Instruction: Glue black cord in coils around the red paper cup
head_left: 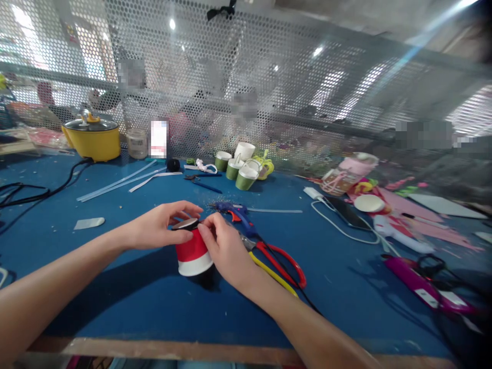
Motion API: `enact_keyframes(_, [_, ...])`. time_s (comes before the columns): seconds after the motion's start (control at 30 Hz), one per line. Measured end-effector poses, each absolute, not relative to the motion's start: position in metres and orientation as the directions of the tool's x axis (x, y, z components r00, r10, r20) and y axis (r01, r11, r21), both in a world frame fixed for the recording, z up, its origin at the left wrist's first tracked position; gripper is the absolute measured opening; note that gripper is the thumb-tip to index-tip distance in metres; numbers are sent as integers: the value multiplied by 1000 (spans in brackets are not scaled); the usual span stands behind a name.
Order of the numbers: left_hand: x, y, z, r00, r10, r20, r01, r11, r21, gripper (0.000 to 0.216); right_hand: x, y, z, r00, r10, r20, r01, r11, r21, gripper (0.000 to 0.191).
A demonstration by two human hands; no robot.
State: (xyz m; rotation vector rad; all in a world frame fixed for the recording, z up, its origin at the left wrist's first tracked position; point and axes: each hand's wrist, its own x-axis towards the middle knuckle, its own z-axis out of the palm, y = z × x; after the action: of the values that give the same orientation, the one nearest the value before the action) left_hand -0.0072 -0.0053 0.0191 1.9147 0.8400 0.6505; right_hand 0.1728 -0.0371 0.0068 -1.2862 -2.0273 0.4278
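A paper cup [192, 252], upside down, has a red band round its side and a white part below. A black strip [186, 224] runs round its narrow upper end. My left hand [163, 224] grips the cup from the left, thumb on the near side and fingers over the far side. On the right, my right hand [225, 246] pinches at the black strip, its fingertips pressed to the cup's upper edge. Beyond my right hand lie a blue hot glue gun [242, 216] with a glue stick and red-and-yellow-handled scissors [274, 264].
Several small green-and-white cups [246, 177] stand near the mesh panel [192, 77]. A yellow electric pot [96, 139] and a glass jar [137, 143] are at the back left. Pliers [203, 182] lie mid-table; a phone [348, 211] and purple power strip [428, 284] are on the right.
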Motion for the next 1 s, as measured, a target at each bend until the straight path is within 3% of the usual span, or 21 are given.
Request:
enact_keyframes(0.23, [-5, -8, 24, 617, 782, 90, 247, -301, 921, 39, 172, -38, 7, -274, 886, 375, 666, 456, -590, 13])
enact_keyframes(0.6, [-10, -2, 21, 554, 802, 223, 301, -443, 845, 41, 179, -40, 19, -281, 876, 392, 649, 475, -595, 14])
enact_keyframes(0.83, [-12, 4, 13, 448, 834, 323, 383, -506, 773, 42, 183, -50, 31, -571, 812, 119, 546, 484, -684, 17])
enact_keyframes(0.9, [-12, 7, 11, 447, 834, 324, 374, -503, 779, 42, 188, -45, 33, -518, 841, 158, 576, 479, -662, 19])
enact_keyframes(1.0, [-13, 8, 11, 462, 831, 310, 376, -501, 780, 42, 203, -30, 36, -306, 917, 256, 650, 398, -647, 24])
